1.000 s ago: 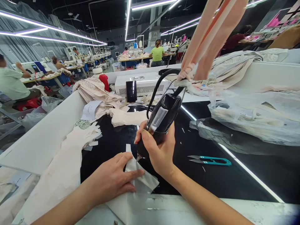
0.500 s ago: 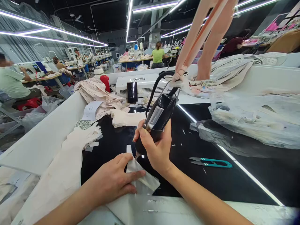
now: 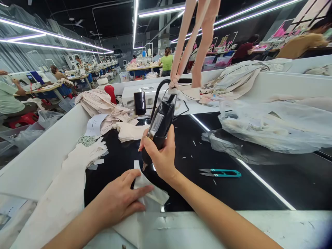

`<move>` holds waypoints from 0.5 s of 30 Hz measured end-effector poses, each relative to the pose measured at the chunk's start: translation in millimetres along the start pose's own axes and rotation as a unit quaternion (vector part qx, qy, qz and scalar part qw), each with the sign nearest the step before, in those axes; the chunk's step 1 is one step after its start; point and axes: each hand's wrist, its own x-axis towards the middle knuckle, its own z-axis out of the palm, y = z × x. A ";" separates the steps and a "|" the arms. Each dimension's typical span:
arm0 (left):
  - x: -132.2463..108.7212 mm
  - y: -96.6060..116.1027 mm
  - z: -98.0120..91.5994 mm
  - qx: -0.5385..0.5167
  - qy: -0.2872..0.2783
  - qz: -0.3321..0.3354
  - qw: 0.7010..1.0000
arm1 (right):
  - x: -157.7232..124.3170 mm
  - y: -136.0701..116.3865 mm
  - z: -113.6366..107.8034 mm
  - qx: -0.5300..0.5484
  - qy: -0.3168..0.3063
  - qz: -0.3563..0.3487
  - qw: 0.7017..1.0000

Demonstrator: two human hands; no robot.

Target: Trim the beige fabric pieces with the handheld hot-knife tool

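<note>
My right hand [image 3: 164, 159] is wrapped round a black corded hand tool [image 3: 164, 117] with a pointed metal tip, held slanting downward. Pink fabric strips [image 3: 178, 58] tied to its top end hang from above. The tip is just over or touching the upper edge of a small pale fabric piece [image 3: 159, 195]; I cannot tell which. Fingers spread, my left hand [image 3: 116, 197] presses that piece flat against the black tabletop [image 3: 186, 186]. A narrow white strip [image 3: 136, 164] sticks out past its top end. Right of my hands lie teal thread snips [image 3: 224, 173].
Pale fabric stacks [image 3: 64, 176] lie at left, with green rubber bands [image 3: 86, 140] and cream pieces [image 3: 132, 131] nearby. A phone [image 3: 140, 103] leans against a white box [image 3: 127, 98]. Plastic bags [image 3: 267, 131] spread at right. People work at sewing tables behind.
The tool's tip has lifted slightly off the fabric or stayed very near it. The whole view has shifted, so things appear further left. Both hands keep their places on tool and fabric.
</note>
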 end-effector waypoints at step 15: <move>36.5 10.1 9.2 -0.029 0.044 -0.029 0.998 | 24.8 -39.6 -108.8 -0.274 -0.100 0.019 0.956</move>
